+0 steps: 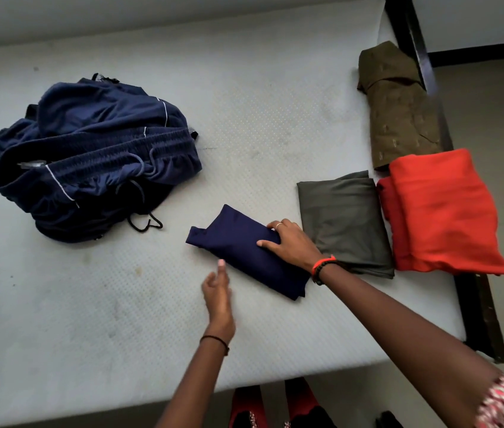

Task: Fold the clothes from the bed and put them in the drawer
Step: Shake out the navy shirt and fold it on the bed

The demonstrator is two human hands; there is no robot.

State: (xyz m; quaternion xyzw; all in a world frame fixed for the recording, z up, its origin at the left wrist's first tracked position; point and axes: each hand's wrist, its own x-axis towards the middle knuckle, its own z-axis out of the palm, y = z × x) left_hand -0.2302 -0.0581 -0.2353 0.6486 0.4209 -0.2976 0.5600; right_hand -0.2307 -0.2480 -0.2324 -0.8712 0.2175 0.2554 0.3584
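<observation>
The folded navy garment (241,254) lies on the bed (121,319), its long axis running diagonally from upper left to lower right. The right hand (290,245) rests on its upper right part, fingers spread. The left hand (218,291) is edge-on at its lower-left side, fingers straight and holding nothing. A folded grey garment (346,220) lies just beside it.

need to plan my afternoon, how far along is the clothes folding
Done: a folded olive garment, grey garment and red garment lie along the right edge of the mattress. In hand: the right hand presses on a folded navy garment, the left hand open beside it. Left: the navy pile is unfolded, and no drawer is in view, so nothing looks put away.
</observation>
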